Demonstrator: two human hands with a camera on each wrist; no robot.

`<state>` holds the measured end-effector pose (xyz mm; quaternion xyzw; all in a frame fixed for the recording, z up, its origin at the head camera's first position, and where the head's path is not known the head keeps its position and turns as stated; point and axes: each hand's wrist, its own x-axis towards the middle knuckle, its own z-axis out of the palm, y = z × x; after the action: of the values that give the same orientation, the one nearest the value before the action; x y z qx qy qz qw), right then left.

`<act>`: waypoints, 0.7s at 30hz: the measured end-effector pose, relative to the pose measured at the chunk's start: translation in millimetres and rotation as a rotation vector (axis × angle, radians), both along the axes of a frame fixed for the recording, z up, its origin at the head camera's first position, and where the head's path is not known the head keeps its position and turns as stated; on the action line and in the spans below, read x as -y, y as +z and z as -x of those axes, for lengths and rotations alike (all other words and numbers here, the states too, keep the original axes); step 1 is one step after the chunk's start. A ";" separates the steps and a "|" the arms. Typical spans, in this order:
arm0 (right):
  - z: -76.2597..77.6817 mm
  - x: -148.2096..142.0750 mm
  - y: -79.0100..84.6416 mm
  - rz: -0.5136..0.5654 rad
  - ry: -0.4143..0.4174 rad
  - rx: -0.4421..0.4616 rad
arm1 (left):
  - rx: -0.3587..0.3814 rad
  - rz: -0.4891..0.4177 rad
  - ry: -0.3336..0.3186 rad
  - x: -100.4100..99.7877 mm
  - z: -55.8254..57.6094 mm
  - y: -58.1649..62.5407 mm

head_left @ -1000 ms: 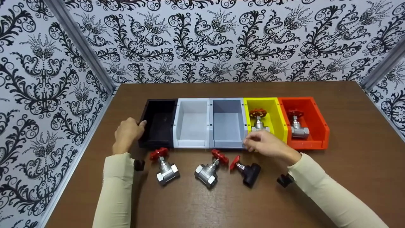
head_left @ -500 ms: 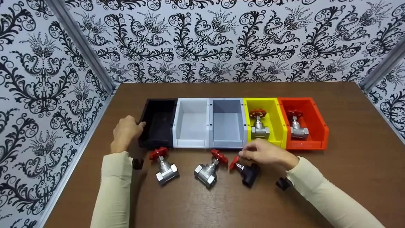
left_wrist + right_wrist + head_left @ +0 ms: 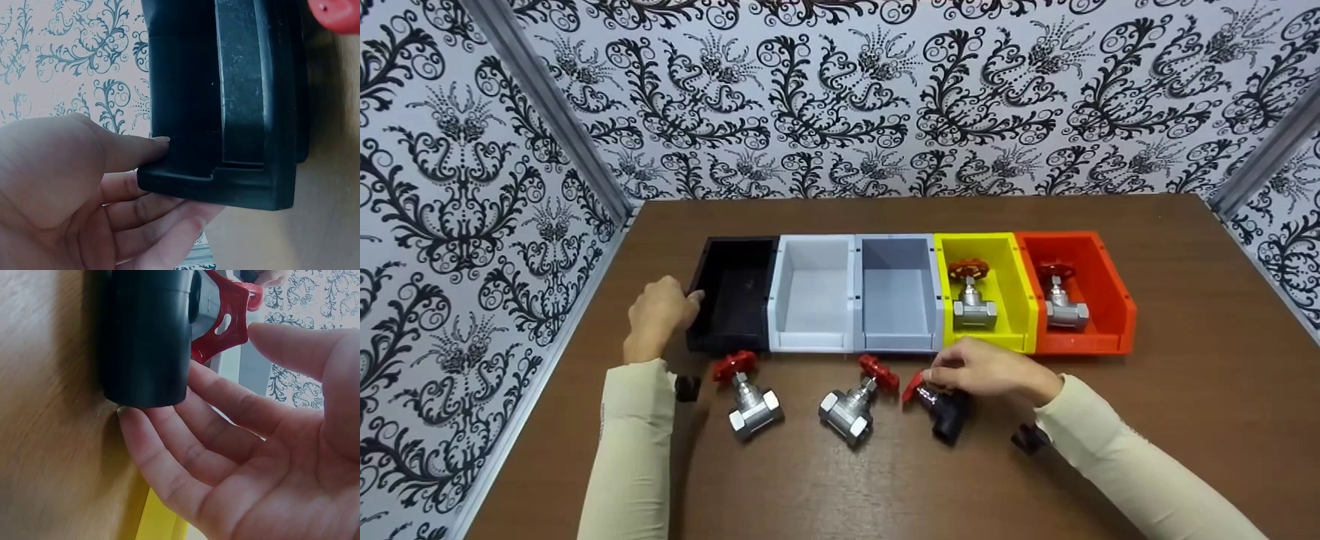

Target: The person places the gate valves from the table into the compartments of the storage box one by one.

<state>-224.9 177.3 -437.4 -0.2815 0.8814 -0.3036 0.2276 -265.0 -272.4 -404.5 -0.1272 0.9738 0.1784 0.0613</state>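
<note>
My left hand (image 3: 660, 313) grips the left side wall of the black bin (image 3: 733, 294). In the left wrist view the thumb lies inside the wall and the other fingers lie outside it. My right hand (image 3: 990, 367) is at a black tee-shaped valve (image 3: 949, 416) on the table, with thumb and fingers about its red handwheel (image 3: 228, 323). In the right wrist view the thumb tip meets the wheel's edge, while the fingers reach along the valve's end and underside. Two silver valves with red handwheels, a left one (image 3: 754, 409) and a middle one (image 3: 847, 412), lie to its left.
Right of the black bin, in one row, stand a white bin (image 3: 815, 296), a grey bin (image 3: 896, 300), a yellow bin (image 3: 1012, 300) and a red bin (image 3: 1102, 300). The yellow and red bins each hold a silver valve. Patterned walls (image 3: 870, 97) enclose the brown table (image 3: 840, 495).
My right hand has come down and toward me from the front of the grey and yellow bins to the black valve. The left hand stays on the black bin.
</note>
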 end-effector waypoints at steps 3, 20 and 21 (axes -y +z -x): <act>-1.0 0.5 -1.4 -0.006 0.013 -0.005 | 0.001 -0.003 0.002 -0.2 0.5 -0.2; -4.8 -0.5 -7.5 0.034 0.042 0.030 | -0.018 0.000 0.003 0.6 -0.5 -3.8; -5.1 -0.5 -7.6 0.041 0.043 0.033 | -0.019 0.001 0.001 0.6 -0.7 -3.8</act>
<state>-219.8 177.8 -445.0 -0.2997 0.8649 -0.3212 0.2428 -264.3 -273.0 -408.3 -0.1258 0.9744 0.1791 0.0519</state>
